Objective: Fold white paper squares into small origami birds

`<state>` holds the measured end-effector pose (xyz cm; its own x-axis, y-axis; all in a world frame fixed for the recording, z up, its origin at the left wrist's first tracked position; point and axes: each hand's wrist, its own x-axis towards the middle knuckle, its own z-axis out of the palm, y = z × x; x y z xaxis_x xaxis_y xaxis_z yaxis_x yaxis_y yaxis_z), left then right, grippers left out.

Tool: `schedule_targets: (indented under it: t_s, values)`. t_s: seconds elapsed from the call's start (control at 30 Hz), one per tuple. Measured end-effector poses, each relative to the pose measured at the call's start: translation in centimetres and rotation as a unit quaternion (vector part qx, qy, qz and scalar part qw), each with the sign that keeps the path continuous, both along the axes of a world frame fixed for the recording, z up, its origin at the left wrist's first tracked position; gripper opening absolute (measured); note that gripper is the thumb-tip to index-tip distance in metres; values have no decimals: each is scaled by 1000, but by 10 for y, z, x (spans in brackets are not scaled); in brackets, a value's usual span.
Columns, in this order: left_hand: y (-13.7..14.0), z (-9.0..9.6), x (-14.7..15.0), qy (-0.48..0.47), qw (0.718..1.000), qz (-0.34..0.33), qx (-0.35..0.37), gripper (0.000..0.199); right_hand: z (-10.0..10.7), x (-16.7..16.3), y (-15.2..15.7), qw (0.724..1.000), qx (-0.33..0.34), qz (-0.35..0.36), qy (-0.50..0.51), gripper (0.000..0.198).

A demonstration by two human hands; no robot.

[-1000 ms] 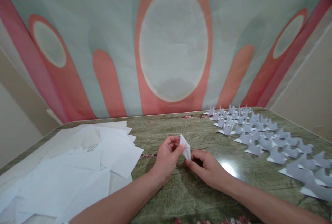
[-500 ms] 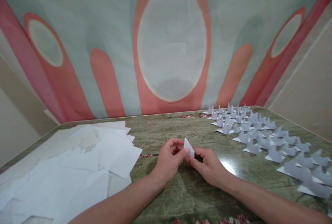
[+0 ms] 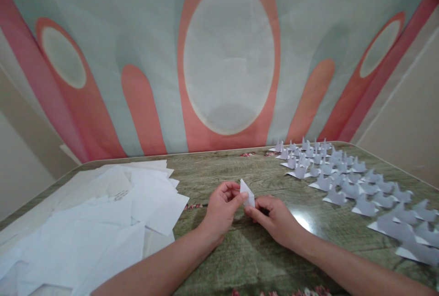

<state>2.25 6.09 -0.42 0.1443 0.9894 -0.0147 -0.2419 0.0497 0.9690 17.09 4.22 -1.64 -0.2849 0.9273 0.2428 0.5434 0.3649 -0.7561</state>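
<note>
A small folded piece of white paper (image 3: pixel 246 190), pointed at the top, is held just above the table in front of me. My left hand (image 3: pixel 224 204) pinches it from the left, thumb across its near face and fingers behind. On its lower right corner my right hand (image 3: pixel 272 218) closes with thumb and bent forefinger. The fingertips behind the paper are partly hidden.
Loose white paper sheets (image 3: pixel 92 223) lie in a spread pile at the left. Several folded paper figures (image 3: pixel 350 188) stand in rows along the right side of the wood-patterned table (image 3: pixel 206 168). A patterned backdrop (image 3: pixel 228 58) hangs behind its far edge.
The folded paper and my left hand have shifted slightly left and up, with the paper tilted a little more. My right hand stays at its lower right corner.
</note>
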Motion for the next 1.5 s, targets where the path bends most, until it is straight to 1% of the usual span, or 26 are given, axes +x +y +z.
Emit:
schedule_targets:
  t_s: [0.07,0.17,0.23,0.3,0.43,0.53,0.67,0.8,0.87,0.93,1.0,1.17,1.5]
  values:
    - [1,1,0,-3,1000,-1,-2,28,1,1,0,1000,-11,-4,18,34]
    - [2,2,-1,-8,1000,-11,-9,28,5,2,-1,995,-32,4,90,29]
    - [2,1,-1,-12,1000,-23,-11,29,8,3,-2,990,-33,-1,136,29]
    - [2,0,-1,-15,999,-37,-6,30,10,4,-2,987,-33,-10,157,29]
    - [0,-1,0,-6,999,-53,11,30,9,4,-1,989,-31,-34,143,26]
    - [-1,-2,1,10,999,-43,14,30,8,3,-1,992,-9,-51,119,25]
    - [0,-4,0,23,999,-25,-5,36,7,3,-4,994,30,-53,93,24]
    - [1,-5,-1,22,999,-39,-5,40,9,4,-5,993,46,-65,93,23]
    - [1,-4,-1,27,998,-54,5,36,9,6,-4,991,45,-79,100,22]
    - [0,-3,-1,52,996,-65,16,27,10,6,-3,990,41,-88,105,23]
    - [0,-3,-2,81,994,-68,27,23,9,6,-3,990,38,-89,108,23]
    - [0,-3,-3,122,990,-48,53,24,8,4,-2,990,44,-76,110,23]
    - [-1,-2,-2,113,991,-43,57,24,9,5,-3,990,42,-57,125,24]
